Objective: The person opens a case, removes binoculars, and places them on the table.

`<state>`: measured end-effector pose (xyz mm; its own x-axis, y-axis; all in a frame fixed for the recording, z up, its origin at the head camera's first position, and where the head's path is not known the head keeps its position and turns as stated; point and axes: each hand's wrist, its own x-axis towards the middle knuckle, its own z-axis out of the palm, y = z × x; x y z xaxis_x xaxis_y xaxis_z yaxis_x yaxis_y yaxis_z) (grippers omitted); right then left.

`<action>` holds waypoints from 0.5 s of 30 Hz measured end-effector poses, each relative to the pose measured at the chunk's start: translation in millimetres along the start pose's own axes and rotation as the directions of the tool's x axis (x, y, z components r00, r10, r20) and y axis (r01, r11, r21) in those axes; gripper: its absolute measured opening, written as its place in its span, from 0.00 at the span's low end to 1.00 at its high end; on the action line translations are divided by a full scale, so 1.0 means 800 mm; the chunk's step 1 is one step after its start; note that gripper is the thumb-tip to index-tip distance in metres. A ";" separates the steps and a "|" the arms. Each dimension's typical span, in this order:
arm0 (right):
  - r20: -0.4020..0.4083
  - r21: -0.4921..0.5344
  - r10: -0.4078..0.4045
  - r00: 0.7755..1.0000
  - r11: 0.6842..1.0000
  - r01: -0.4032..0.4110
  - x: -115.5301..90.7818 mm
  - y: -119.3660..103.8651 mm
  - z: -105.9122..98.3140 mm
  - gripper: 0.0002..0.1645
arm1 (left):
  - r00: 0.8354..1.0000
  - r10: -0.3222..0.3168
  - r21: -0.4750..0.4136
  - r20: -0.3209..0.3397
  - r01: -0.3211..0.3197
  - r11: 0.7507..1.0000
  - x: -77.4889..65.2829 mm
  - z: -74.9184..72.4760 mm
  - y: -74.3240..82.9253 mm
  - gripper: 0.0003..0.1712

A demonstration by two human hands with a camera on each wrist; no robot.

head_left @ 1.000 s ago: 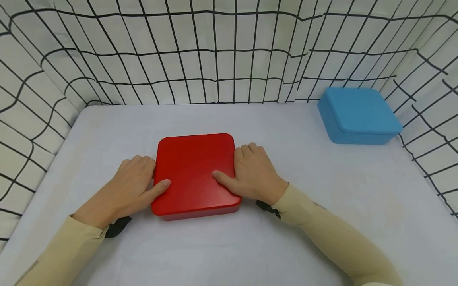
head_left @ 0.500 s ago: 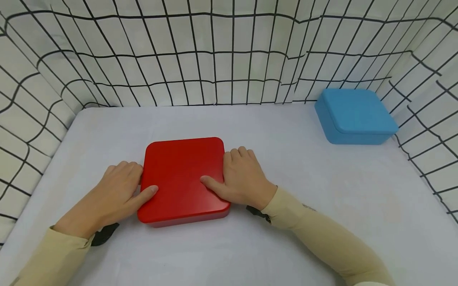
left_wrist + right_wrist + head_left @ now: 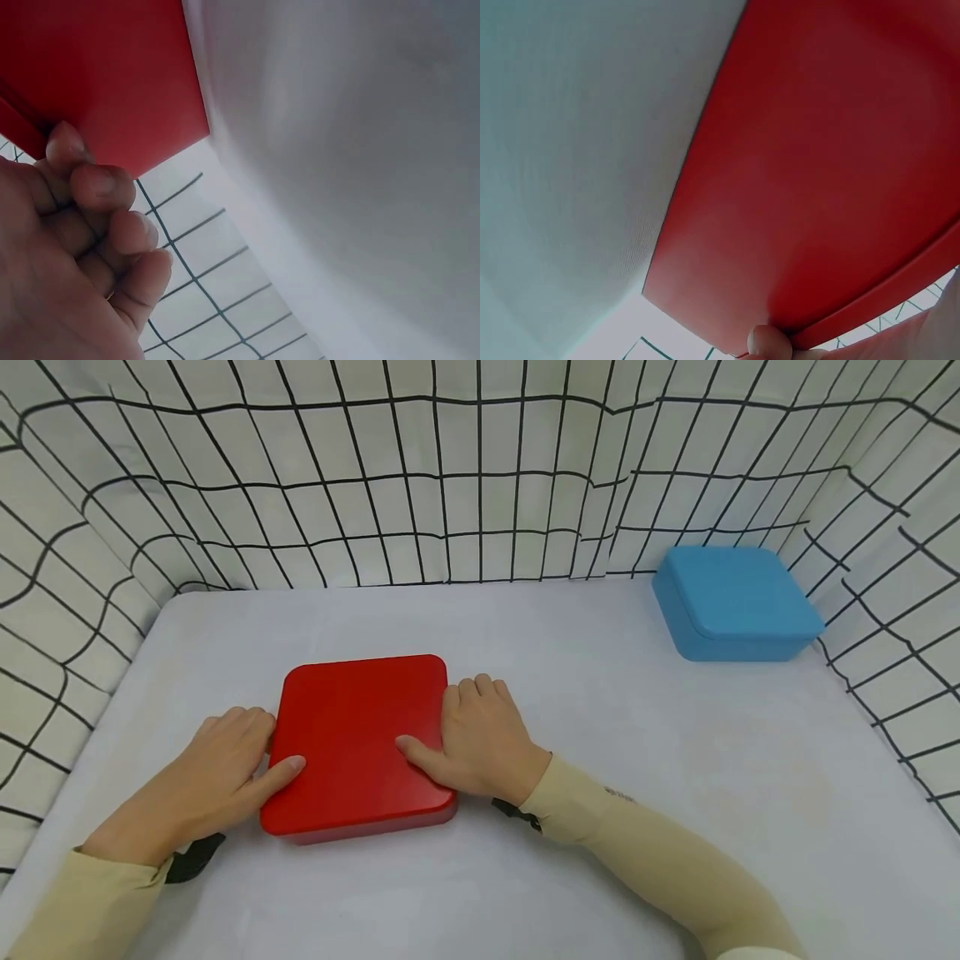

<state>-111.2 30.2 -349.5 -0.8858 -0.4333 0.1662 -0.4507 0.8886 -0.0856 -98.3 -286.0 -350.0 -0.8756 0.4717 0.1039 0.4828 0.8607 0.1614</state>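
A red lidded box (image 3: 352, 735) lies flat on the white table, left of the middle in the head view. My left hand (image 3: 213, 772) holds its left side, thumb over the lid's edge and fingers curled by the wall. In the left wrist view the curled fingertips (image 3: 71, 146) meet the red wall just below the lid rim. On the opposite side, my right hand (image 3: 487, 743) grips the box with its thumb across the lid. The right wrist view shows one fingertip (image 3: 769, 343) against the box wall under the rim; the other fingers are mostly hidden.
A blue lidded box (image 3: 738, 602) stands at the table's far right corner. White walls with a black grid (image 3: 480, 477) enclose the back and both sides of the white table (image 3: 600, 693).
The red box and both hands holding it have shifted left and slightly nearer. The head view has turned a little too. Both hands keep the same grip, and the blue box stays put.
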 end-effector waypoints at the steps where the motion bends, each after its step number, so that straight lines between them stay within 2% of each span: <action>1: 0.007 -0.006 0.000 1.000 1.000 0.001 0.001 -0.001 0.000 0.35 | 1.000 0.003 -0.003 -0.007 -0.003 1.000 -0.001 0.000 -0.001 0.19; 6: 0.083 0.013 0.002 0.997 1.000 -0.003 0.003 0.004 -0.003 0.36 | 1.000 -0.002 -0.024 0.009 0.002 1.000 0.000 -0.002 0.000 0.19; 11: 0.177 0.088 -0.009 0.984 0.996 -0.007 0.003 0.014 -0.010 0.37 | 0.992 -0.068 -0.055 0.105 0.074 0.996 -0.003 -0.010 -0.003 0.18; 15: 0.229 0.134 0.002 0.973 0.990 -0.034 0.003 0.025 -0.013 0.37 | 0.979 -0.109 -0.140 0.170 0.133 0.981 -0.002 -0.012 -0.014 0.17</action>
<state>-121.3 48.6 -340.5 -0.8887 -0.4541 -0.0631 -0.4311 0.8746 -0.2219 -102.3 -298.5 -342.6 -0.9124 0.4009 -0.0827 0.3588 0.8805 0.3097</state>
